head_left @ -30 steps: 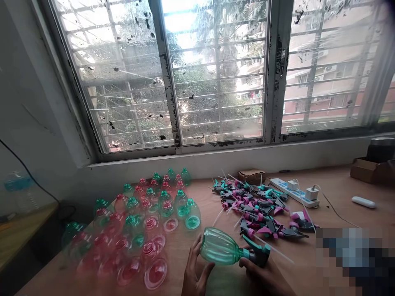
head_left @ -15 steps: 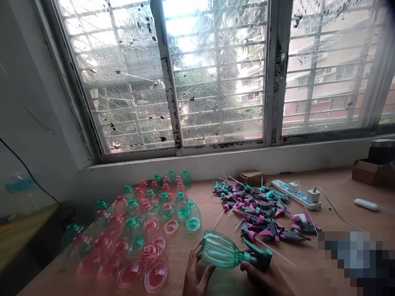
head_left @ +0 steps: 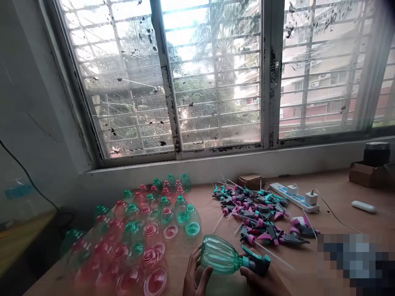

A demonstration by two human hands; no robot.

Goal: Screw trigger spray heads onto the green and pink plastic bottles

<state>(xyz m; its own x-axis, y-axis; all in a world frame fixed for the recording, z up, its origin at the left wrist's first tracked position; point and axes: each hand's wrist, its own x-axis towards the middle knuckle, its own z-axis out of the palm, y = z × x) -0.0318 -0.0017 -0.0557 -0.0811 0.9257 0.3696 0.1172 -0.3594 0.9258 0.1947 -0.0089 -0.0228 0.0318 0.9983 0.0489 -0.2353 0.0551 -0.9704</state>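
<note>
A green translucent spray bottle (head_left: 219, 255) lies sideways between my two hands, above the table's near edge. My left hand (head_left: 196, 274) is closed around its base end, thumb below and fingers behind. At the other end sits a black and teal spray head (head_left: 256, 262), joined to the bottle's neck. My right hand (head_left: 258, 280) grips this head from below, its thumb close to the collar; the other fingers are mostly hidden.
Several open pink bottles (head_left: 151, 257) and green bottles (head_left: 191, 222) stand at the left. A heap of loose spray heads (head_left: 259, 213) with thin tubes lies behind my hands. Beyond it are a power strip (head_left: 296, 199), a cardboard box (head_left: 367, 172) and a white oblong object (head_left: 363, 206).
The view has shifted slightly, so everything sits a little lower. Both hands keep their hold on the spray bottle and its head, with hardly any movement.
</note>
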